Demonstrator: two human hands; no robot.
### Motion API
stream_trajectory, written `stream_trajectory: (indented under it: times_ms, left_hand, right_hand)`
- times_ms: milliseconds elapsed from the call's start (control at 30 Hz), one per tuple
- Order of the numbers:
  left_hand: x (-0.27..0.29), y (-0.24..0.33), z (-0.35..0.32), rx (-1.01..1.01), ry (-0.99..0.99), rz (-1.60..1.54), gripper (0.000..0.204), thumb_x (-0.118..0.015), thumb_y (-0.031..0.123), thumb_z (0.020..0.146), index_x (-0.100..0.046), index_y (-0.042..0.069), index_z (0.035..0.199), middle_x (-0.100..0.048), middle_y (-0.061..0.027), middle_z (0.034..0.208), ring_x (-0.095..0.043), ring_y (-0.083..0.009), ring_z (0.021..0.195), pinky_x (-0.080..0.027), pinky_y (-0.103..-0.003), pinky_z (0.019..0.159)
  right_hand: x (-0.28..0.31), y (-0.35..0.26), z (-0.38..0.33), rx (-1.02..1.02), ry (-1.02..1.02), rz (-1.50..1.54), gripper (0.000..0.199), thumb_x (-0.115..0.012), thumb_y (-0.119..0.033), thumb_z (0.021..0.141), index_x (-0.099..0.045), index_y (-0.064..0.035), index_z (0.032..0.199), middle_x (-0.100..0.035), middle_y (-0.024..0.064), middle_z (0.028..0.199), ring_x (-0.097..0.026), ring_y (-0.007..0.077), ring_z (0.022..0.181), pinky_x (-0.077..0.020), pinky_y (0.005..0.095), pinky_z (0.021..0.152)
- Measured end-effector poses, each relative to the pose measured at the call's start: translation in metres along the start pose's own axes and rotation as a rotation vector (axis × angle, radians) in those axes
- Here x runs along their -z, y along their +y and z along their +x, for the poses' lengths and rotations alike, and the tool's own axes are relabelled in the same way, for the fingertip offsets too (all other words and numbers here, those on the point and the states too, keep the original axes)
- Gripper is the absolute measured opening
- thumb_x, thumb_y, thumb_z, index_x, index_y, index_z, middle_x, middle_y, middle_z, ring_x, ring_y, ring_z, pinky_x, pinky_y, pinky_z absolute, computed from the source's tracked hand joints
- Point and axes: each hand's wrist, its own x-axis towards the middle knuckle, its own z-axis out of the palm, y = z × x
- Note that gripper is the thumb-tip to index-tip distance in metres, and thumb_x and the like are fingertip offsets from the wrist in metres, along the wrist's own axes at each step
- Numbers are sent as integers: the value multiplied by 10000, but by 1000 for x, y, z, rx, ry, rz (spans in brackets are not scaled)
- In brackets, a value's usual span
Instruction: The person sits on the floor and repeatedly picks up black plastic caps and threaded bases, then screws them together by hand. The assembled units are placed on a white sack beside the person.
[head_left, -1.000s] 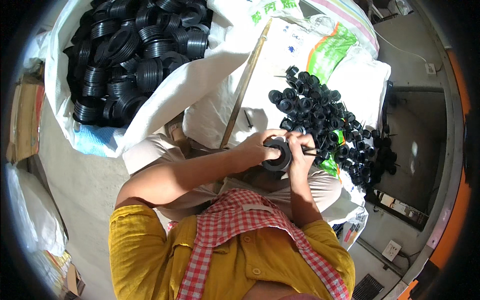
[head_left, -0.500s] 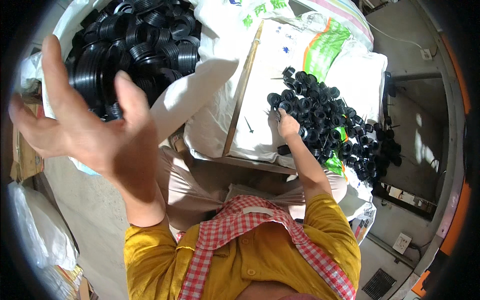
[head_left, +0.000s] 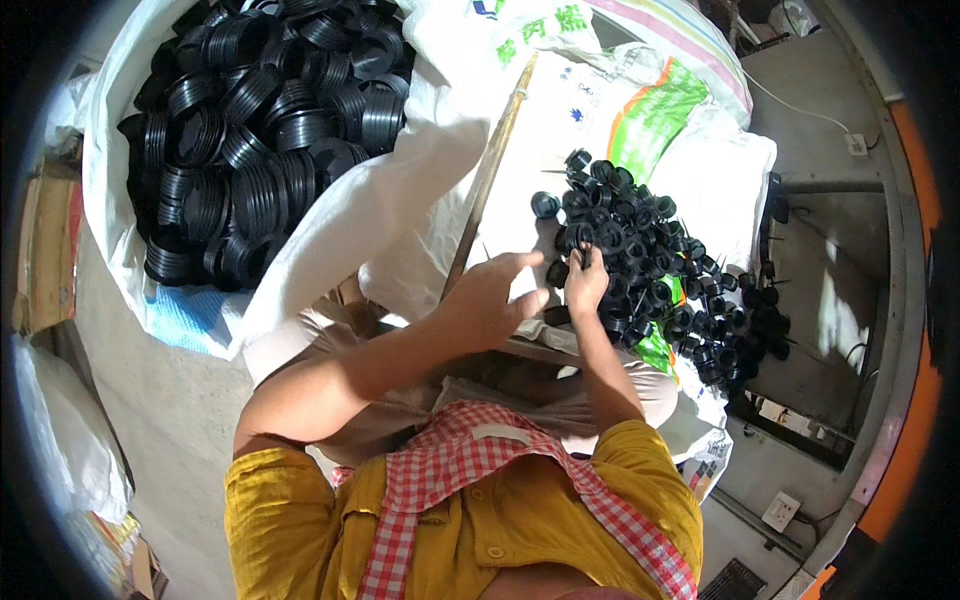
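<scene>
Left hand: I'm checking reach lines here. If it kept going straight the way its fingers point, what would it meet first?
Probably the pile of small black caps. The left hand points right toward it, beside the right hand, though depth is unclear.

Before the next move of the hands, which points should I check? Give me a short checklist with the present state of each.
1. Right hand reaches the pile of small black caps: ok, fingers are at its near edge.
2. Right hand has a cap firmly held: cannot tell, fingers hide it.
3. Left hand is free: ok, open, holding nothing visible.
4. Large black rings are contained in the white sack: ok.
5. Caps stay on the board: not ok, some lie scattered at its far right edge.
</scene>
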Motion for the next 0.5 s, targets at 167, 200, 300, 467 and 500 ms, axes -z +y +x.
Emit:
stream_trajectory:
  times_ms: [167,200,300,467,500]
  left_hand:
    - [-33,-42,18,299,-11,-281,745,-639,378,860,-312,-44,1379,-483,-258,1278,-542,-308,1103,-467,-354,878]
    - [-29,-29,24,303,-29,-392,823,-652,409,847,-264,-62,1400,-463,-267,1299,-536,-311,1108,-465,-347,887]
    - [-27,-36,31,242,-46,-357,600,-667,290,817,-473,-56,1267,-603,-199,1064,-599,-251,992,-493,-354,844]
    - [-12,-29,27,342,-87,-514,376,-608,88,770,-562,-32,1123,-622,-159,917,-657,-206,734,-589,-296,553]
    - [-7,-30,25,341,-170,-514,370,-599,91,769,-564,-32,1116,-621,-161,914,-660,-210,737,-594,-301,554]
  right_hand:
    - [37,-80,-77,17,-41,373,224,-578,39,836,-563,18,1058,-643,83,798,-601,136,720,-496,272,687]
    - [41,-84,-88,168,-59,328,246,-585,35,832,-569,12,1076,-645,102,803,-614,160,722,-498,281,684]
    - [49,-109,-105,409,-168,346,247,-642,-47,842,-612,-1,1082,-662,162,860,-657,218,757,-499,284,685]
    - [68,-77,-98,166,-54,528,311,-604,9,865,-576,22,1174,-605,64,1013,-551,100,817,-467,240,710]
    - [78,-78,-92,258,-34,388,391,-603,44,851,-544,14,1236,-569,51,1063,-520,83,802,-458,236,699]
